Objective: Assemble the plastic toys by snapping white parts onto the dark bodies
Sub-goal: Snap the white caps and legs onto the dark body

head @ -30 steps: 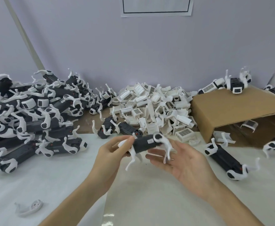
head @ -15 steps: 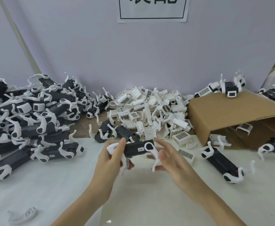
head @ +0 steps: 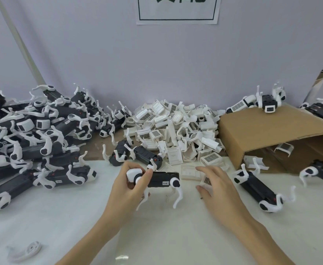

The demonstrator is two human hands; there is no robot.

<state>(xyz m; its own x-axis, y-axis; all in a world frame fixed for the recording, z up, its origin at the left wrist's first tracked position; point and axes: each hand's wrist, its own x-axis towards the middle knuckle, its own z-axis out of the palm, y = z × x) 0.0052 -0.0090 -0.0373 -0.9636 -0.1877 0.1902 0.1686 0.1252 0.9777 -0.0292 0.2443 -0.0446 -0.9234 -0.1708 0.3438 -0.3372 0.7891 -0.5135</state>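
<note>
At centre-left above the white tabletop (head: 65, 222), the left hand (head: 128, 186) grips the dark plastic toy body with white legs (head: 156, 179). To its right, the right hand (head: 217, 185) has released that body and now reaches, fingers relaxed and spread, over a white ribbed plastic part (head: 206, 181) beside the heap of white parts (head: 176, 129), so a pick-up and snap-on likely follows.

left grip (head: 132, 185) curled closed, right grip (head: 217, 185) spread, reaching forward

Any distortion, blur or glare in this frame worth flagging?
Head view: wide-angle bending bows the pole and box edge; light is soft and even, shadows faint; a small glare spot on the table; left hand and toy sharp, right hand slightly soft.
</note>
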